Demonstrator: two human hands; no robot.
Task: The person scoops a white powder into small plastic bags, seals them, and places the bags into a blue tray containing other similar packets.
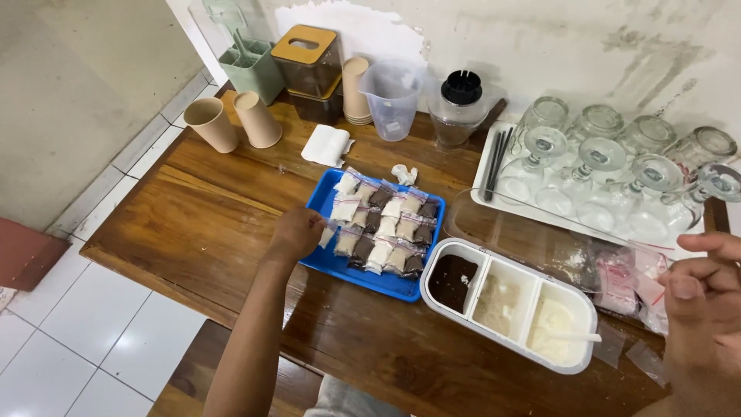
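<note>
Left hand [297,232] pinches a small clear plastic sachet [327,234] at the left rim of the blue plastic tray [324,193], mid-desk on glossy wood. Right hand [698,297], loosely curled, holds nothing, near crinkly bags [629,282] at desk's right edge beside white three-compartment box [509,305].

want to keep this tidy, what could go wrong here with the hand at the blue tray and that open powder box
1. The left hand holds a small packet at the blue tray edge; a nudge could knock the packed rows out of line.
2. The three-part powder box stands open near the table edge; the right hand nearby could bump it and spill.
3. The upturned glasses stand close together and may topple.
</note>
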